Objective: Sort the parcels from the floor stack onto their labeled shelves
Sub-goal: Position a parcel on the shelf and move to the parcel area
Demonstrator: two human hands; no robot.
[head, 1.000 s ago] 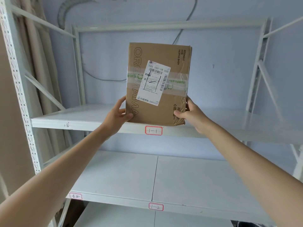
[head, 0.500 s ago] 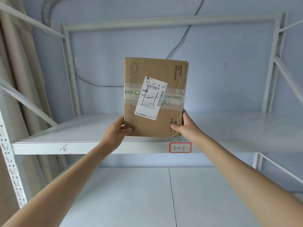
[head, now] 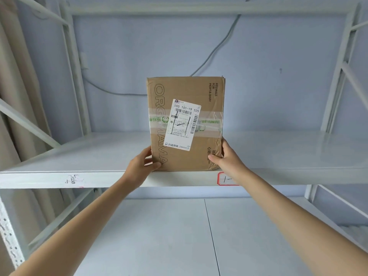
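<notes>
Left hand (head: pixel 142 166) pinching the lower left corner, thumb across the front; cardboard parcel (head: pixel 186 124) upright, long axis vertical, bottom edge seemingly seated at the front lip of the upper shelf (head: pixel 79 156), label facing out; right hand (head: pixel 227 158) clasping the lower right corner. Both grips equally near, shelf depth lying straight behind the box.

Both hands, left hand (head: pixel 140 166) and right hand (head: pixel 229 158), are gripping the cardboard parcel (head: pixel 186 124) upright between their fingers (head: pixel 154 166), its bottom edge sitting on the shelf (head: pixel 79 156).
</notes>
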